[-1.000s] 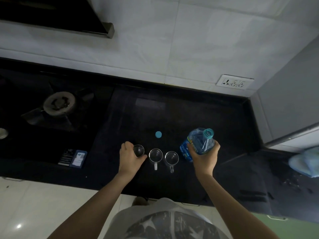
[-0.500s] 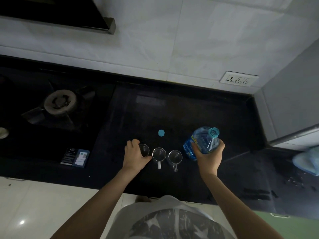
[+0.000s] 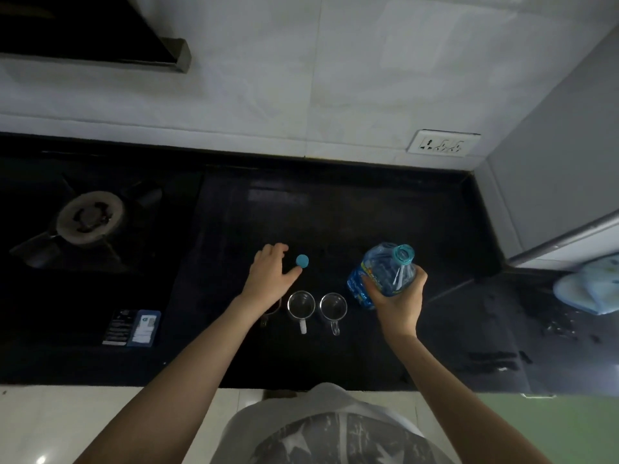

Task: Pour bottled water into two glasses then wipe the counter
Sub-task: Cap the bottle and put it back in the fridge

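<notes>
While right hand [image 3: 398, 296] grips bottle [image 3: 382, 274] (label unreadable), left hand [image 3: 271, 274] nears cap [image 3: 302, 260].

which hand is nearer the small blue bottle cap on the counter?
Left. The left hand is right beside the small blue bottle cap; the right hand grips the clear plastic water bottle further right.

Counted on black counter [image 3: 335, 212]: 2 clear glass mugs fully visible [image 3: 301, 306] [image 3: 333, 307], a third mostly hidden under left forearm, handle only [image 3: 264, 319]. 1 open water bottle [image 3: 382, 274]. 1 blue cap [image 3: 302, 260]. 1 burner [image 3: 89, 217]. 1 wall socket [image 3: 442, 143]. 1 pale cloth [image 3: 593, 289]. 2 hands [image 3: 269, 274] [image 3: 400, 301].
</notes>
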The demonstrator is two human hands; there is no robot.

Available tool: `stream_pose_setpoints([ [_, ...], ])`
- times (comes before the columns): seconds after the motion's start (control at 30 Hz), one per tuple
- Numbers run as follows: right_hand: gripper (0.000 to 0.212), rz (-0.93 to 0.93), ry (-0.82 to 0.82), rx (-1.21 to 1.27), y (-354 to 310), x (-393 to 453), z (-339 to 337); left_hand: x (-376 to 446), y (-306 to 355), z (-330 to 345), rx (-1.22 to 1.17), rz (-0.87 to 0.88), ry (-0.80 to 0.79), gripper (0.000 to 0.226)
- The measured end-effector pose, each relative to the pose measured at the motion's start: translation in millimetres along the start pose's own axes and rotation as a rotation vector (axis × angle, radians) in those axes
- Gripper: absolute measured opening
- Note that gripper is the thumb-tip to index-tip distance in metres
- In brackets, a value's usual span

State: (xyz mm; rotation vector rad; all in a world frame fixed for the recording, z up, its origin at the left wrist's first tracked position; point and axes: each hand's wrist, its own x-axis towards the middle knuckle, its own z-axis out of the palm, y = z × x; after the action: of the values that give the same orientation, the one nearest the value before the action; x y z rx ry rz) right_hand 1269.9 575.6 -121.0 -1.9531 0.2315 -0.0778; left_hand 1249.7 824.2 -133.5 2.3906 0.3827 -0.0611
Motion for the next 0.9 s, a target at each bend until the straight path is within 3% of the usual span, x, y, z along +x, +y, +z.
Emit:
stream_pose_setpoints([
  [0.23,0.080,0.002,-0.013,-0.016,0,0,-1,39,7,17,0.134,0.072,-0.227,0.055],
  [0.53,0.079,0.004,-0.011,-0.026,0,0,-1,49,12,31,0.376,0.170,-0.320,0.040],
  [0.73,0.079,-0.006,-0.018,-0.022,-2,0,-3,40,39,16,0.222,0.238,-0.209,0.038],
  [0.9,0.078,-0.055,-0.096,-0.054,-3,3,-10,24,110,-17,0.040,0.491,-0.022,0.034],
])
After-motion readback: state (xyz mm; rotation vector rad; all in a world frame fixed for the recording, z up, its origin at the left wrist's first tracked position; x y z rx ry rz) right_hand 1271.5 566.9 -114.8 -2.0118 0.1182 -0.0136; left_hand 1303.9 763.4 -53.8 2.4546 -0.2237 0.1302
